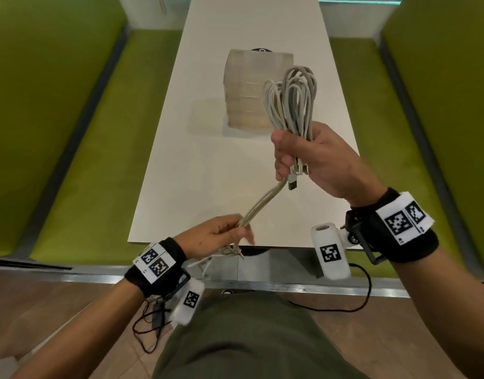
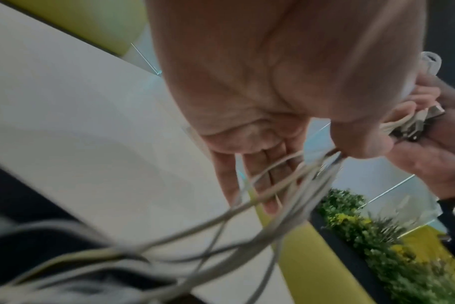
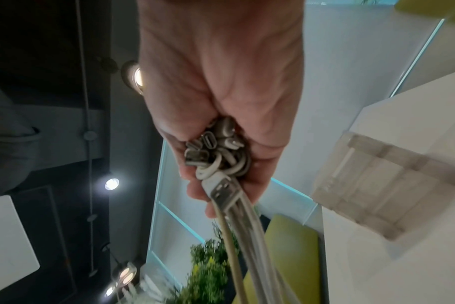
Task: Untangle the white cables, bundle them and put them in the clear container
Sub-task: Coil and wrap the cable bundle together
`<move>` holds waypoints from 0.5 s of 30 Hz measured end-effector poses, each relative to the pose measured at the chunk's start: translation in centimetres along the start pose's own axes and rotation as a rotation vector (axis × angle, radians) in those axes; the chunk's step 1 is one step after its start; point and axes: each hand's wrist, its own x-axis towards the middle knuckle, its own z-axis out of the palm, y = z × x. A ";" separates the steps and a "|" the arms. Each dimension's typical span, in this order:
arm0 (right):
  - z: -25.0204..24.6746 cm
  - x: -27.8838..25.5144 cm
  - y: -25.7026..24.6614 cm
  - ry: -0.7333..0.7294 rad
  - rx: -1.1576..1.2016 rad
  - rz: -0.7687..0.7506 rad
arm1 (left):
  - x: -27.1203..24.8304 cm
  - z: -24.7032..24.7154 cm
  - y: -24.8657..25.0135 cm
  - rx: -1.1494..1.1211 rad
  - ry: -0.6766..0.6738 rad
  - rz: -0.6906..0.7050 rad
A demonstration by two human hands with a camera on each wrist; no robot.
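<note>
My right hand (image 1: 303,157) is raised above the table and grips a bundle of white cables (image 1: 291,99), whose loops stand up out of the fist. USB plugs (image 1: 292,184) poke out below it; the right wrist view shows the folded cable ends (image 3: 218,152) packed in my palm. Several loose strands (image 1: 262,203) run down and left to my left hand (image 1: 227,232), which pinches them near the table's front edge. Their tails (image 2: 169,242) hang below the left hand. The clear container (image 1: 251,91) stands on the table behind the bundle.
The white table (image 1: 197,170) is long and narrow, with green benches (image 1: 79,165) on both sides. A dark round object (image 1: 261,50) sits just behind the container. Wooden floor lies below me, and black wires (image 1: 364,291) trail from my wrist units.
</note>
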 end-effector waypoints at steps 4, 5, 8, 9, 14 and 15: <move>2.6 0.1 0.7 -0.059 -0.062 0.018 | 2.4 0.3 3.7 -0.162 0.104 0.206; 3.1 0.1 0.9 -0.066 -0.077 0.022 | 2.8 0.6 4.6 -0.182 0.131 0.227; 2.7 -0.1 0.6 -0.057 -0.092 0.009 | 2.6 1.0 4.7 -0.160 0.175 0.192; 2.0 -0.1 0.4 -0.040 -0.093 0.001 | 2.3 1.1 3.9 -0.131 0.169 0.166; 0.2 -0.8 0.5 0.024 -0.029 0.027 | 1.0 0.9 -0.1 -0.156 0.177 0.111; 0.3 -0.9 0.7 0.031 -0.020 0.037 | 0.9 0.9 -0.1 -0.136 0.162 0.112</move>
